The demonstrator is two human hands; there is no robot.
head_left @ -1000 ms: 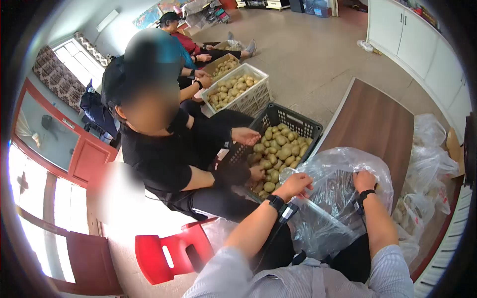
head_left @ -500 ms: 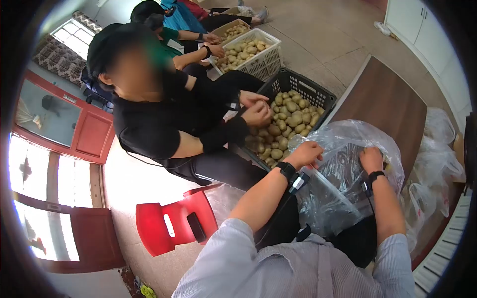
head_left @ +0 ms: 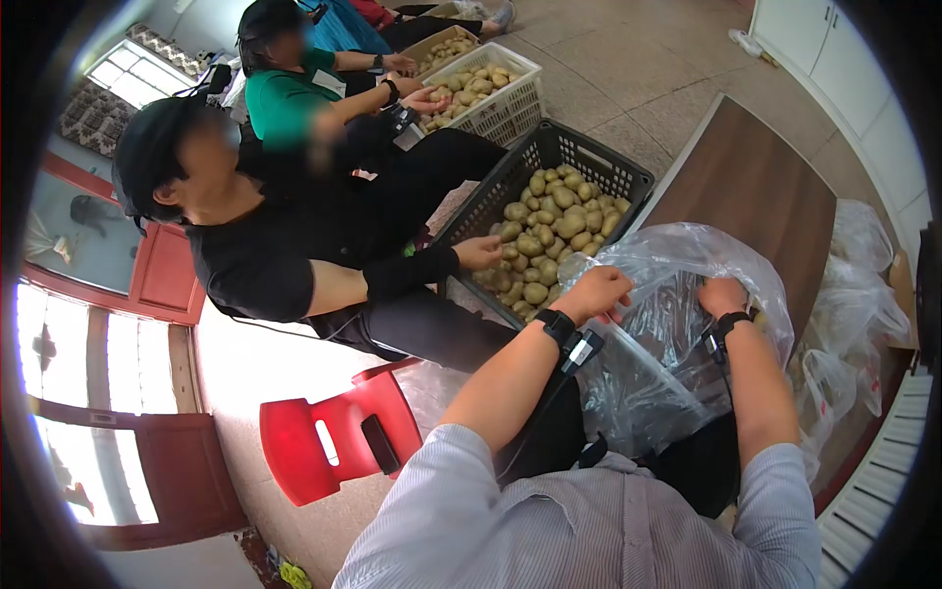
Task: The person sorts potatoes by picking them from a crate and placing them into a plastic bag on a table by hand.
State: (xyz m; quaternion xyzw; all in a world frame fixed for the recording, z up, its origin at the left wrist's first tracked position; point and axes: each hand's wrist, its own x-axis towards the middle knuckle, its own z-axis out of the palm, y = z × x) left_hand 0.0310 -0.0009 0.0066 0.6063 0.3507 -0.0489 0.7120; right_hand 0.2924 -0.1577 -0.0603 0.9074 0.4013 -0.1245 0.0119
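Note:
A large clear plastic bag lies gaping over my lap, beside the black crate. My left hand is closed at the bag's left rim, with its fingers bent round the thin plastic. Inside the mouth of the bag, toward its right side, is my right hand; its fingers are curled, and what they hold, if anything, is hidden. A little yellowish-brown shows behind the right wrist. The black crate of potatoes stands just past my left hand.
A person in black sits at my left, one hand over the crate. Further back are a white crate of potatoes and other people. A brown board lies ahead; plastic bags are at right, a red chair at left.
The person in black has leaned back, parted their hands and keeps one over the crate. The view has shifted slightly. My hands stay nearly in place at the bag.

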